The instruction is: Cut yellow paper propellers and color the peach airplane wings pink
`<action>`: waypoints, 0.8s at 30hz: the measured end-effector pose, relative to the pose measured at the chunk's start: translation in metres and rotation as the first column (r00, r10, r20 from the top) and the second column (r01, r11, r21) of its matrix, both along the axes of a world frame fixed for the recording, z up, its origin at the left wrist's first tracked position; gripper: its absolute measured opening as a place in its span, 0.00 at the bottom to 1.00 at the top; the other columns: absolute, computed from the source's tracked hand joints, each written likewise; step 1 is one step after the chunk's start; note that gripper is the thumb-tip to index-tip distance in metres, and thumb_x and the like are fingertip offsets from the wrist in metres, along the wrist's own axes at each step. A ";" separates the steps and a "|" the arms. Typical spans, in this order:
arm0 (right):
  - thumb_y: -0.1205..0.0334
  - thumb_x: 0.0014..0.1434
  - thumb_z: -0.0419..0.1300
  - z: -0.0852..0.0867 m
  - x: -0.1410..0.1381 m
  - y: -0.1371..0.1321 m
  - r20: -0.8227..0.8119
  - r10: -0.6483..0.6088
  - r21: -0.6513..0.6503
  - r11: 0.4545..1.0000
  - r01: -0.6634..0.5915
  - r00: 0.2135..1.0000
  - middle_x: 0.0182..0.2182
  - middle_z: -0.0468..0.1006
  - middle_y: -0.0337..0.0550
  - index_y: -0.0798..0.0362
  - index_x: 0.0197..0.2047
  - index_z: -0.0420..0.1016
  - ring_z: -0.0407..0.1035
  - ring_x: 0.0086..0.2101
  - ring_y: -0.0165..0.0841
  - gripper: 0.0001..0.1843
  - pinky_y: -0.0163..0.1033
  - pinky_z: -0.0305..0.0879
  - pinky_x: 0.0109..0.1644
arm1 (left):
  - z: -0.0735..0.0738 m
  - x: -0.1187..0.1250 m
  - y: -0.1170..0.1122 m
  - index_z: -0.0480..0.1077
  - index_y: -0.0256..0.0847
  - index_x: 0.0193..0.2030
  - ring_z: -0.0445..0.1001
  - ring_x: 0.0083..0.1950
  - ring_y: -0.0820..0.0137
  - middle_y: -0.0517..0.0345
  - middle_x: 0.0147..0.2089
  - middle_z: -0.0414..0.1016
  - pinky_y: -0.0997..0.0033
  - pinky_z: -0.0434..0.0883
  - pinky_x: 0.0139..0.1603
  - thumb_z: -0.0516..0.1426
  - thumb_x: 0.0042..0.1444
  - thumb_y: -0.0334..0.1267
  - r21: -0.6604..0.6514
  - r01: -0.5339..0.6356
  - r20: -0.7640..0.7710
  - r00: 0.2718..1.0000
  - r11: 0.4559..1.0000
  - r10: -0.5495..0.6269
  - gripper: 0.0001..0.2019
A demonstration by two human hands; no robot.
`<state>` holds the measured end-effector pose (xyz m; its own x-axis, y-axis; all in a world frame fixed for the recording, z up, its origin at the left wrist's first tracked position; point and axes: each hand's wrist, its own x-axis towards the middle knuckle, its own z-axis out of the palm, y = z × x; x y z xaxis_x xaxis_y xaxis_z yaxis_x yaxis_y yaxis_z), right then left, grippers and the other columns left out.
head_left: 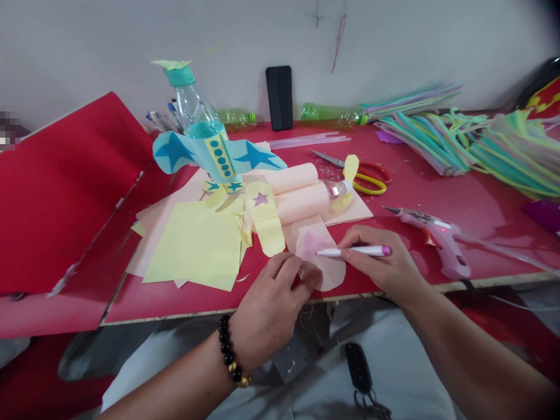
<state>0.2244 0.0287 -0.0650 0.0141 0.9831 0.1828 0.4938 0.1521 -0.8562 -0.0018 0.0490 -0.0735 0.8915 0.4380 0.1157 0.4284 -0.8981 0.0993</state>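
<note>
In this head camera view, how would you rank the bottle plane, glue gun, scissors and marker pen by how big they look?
Largest to smallest:
1. The bottle plane.
2. The glue gun and the scissors: these look close, and nearness to the camera makes ranking them unsure.
3. The marker pen.

Your marker (354, 251) is white with a pink cap. The paper cutout (319, 256) under it is pale peach with a pink patch. Beside it, the paper strip (265, 219) is pale yellow with a purple star. The bottle plane wings (172, 153) are sky blue with dark blue stars. The counter (490, 233) is red, the glue gun (441, 248) pink, the scissors (371, 179) yellow and red. Your bracelet (230, 350) is black and gold beads.
</note>
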 end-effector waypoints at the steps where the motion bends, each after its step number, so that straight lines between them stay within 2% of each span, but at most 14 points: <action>1: 0.65 0.57 0.60 0.000 0.000 0.000 -0.009 0.001 0.001 1.000 -0.001 1.000 0.23 0.73 0.36 0.50 0.30 0.74 0.64 0.25 0.30 0.04 0.35 0.57 0.27 | 0.000 0.000 0.000 0.64 0.37 0.55 0.59 0.55 0.60 0.52 0.52 0.67 0.58 0.62 0.62 0.50 0.60 0.26 0.000 0.001 -0.002 1.000 1.000 -0.001 0.16; 5: 0.64 0.57 0.60 0.001 0.000 -0.001 -0.002 -0.050 0.019 0.999 0.050 0.999 0.25 0.74 0.37 0.51 0.31 0.74 0.66 0.26 0.31 0.03 0.35 0.59 0.29 | 0.001 0.000 0.000 0.64 0.37 0.55 0.59 0.56 0.61 0.51 0.54 0.65 0.59 0.63 0.61 0.50 0.60 0.26 -0.023 -0.008 0.020 1.000 1.000 0.008 0.17; 8: 0.64 0.56 0.60 0.001 0.000 -0.001 -0.006 -0.002 -0.002 1.000 0.002 1.000 0.22 0.72 0.36 0.51 0.28 0.73 0.64 0.25 0.30 0.05 0.35 0.57 0.27 | 0.000 0.000 0.000 0.65 0.37 0.54 0.58 0.56 0.60 0.51 0.52 0.66 0.59 0.63 0.61 0.50 0.58 0.25 -0.024 -0.002 0.025 1.000 1.000 0.002 0.16; 13: 0.65 0.57 0.59 0.002 0.000 0.000 0.003 -0.048 0.023 0.999 0.048 0.999 0.25 0.74 0.36 0.52 0.31 0.74 0.65 0.27 0.30 0.03 0.35 0.58 0.29 | 0.002 0.000 0.000 0.64 0.38 0.54 0.59 0.55 0.61 0.51 0.53 0.65 0.59 0.64 0.60 0.50 0.57 0.24 -0.022 -0.015 0.026 1.000 1.000 0.016 0.18; 17: 0.67 0.57 0.60 0.002 0.000 0.000 -0.006 -0.007 0.005 1.000 0.007 1.000 0.23 0.71 0.35 0.52 0.28 0.73 0.63 0.25 0.29 0.06 0.34 0.57 0.28 | 0.003 0.001 -0.001 0.65 0.36 0.53 0.59 0.55 0.60 0.51 0.52 0.66 0.58 0.64 0.61 0.50 0.57 0.24 0.009 0.000 0.004 1.000 1.000 0.000 0.18; 21: 0.67 0.57 0.59 0.002 -0.001 0.000 0.002 -0.087 0.035 0.996 0.086 0.996 0.25 0.74 0.36 0.52 0.30 0.73 0.65 0.27 0.30 0.05 0.35 0.58 0.30 | 0.001 0.001 -0.001 0.64 0.38 0.54 0.59 0.56 0.60 0.52 0.53 0.65 0.59 0.63 0.61 0.50 0.57 0.24 -0.008 -0.012 0.013 1.000 1.000 0.013 0.18; 24: 0.68 0.56 0.59 0.002 -0.001 -0.001 -0.005 -0.031 0.012 0.999 0.031 1.000 0.23 0.72 0.35 0.52 0.28 0.72 0.64 0.25 0.29 0.06 0.34 0.57 0.28 | 0.001 0.001 0.000 0.65 0.37 0.54 0.59 0.56 0.60 0.52 0.53 0.65 0.60 0.64 0.60 0.51 0.58 0.25 -0.026 -0.016 0.022 1.000 1.000 0.017 0.18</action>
